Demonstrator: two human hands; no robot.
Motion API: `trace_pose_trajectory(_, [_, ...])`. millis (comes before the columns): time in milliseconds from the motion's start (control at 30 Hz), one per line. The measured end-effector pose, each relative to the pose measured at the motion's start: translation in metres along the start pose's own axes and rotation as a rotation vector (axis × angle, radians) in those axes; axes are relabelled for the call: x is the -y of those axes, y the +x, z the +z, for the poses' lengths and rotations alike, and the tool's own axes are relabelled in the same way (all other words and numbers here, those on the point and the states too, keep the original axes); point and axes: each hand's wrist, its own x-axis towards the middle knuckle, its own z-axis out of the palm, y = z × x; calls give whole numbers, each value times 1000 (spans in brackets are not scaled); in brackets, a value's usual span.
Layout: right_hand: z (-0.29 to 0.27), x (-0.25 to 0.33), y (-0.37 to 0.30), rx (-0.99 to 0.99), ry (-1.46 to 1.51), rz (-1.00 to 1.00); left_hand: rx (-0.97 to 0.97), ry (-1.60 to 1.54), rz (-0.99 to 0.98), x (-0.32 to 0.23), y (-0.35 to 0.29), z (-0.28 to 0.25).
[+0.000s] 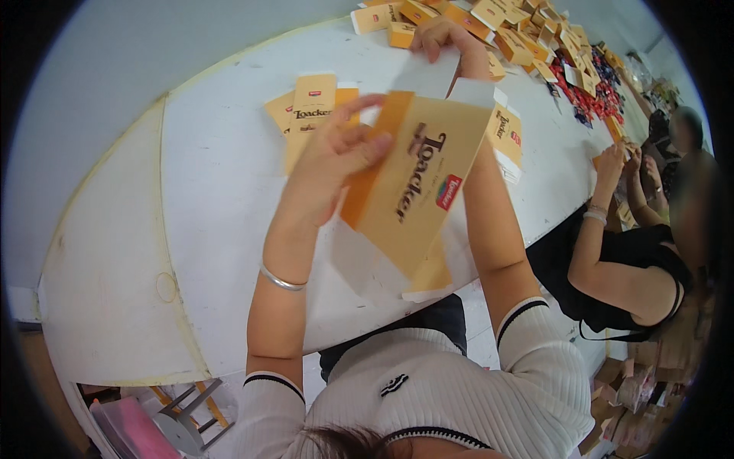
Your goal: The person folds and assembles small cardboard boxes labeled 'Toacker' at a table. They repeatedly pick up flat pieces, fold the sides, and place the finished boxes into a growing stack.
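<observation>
In my left hand (340, 157) is a tan folding carton (428, 176) with an orange side, tilted above the table; my fingers and thumb grip its orange edge. White flaps stand out at its far end. My right hand (451, 38) is beyond the carton, its fingers loosely bent and apart, beside the near edge of a heap of similar cartons (516, 46). I see nothing held in it. The lifted carton hides part of my right forearm. Below it, another tan cardboard piece (432, 271) lies at the table's near edge, partly covered.
Several flat cartons (313, 96) lie on the white table (222, 191) left of centre. More cartons (506, 138) lie behind my right forearm. Red and dark wrapped packets (604, 96) are heaped at far right. A co-worker's hands (623, 161) work at the right edge. A stool (180, 432) stands lower left.
</observation>
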Motion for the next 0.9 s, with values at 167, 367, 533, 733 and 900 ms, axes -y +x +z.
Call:
trace_pose_trajectory(167, [-11,26,-3,-30,-60,83,-471,561,343,-9,-2,-17])
trace_pose_trajectory(367, [35,37,-20,191,-309,29,-507,576,469,-12,-10,-6])
trace_pose_trajectory(533, [28,39,-17,263,-435,101,-489,866,515,-5,-7,-8])
trace_pose_trajectory(733, [32,44,-20,178,-202,192,-595,1370,463,10,-4,16])
trace_pose_trajectory(900, [39,67,-19,197,-118,28,-141,644,376,20,2,-2])
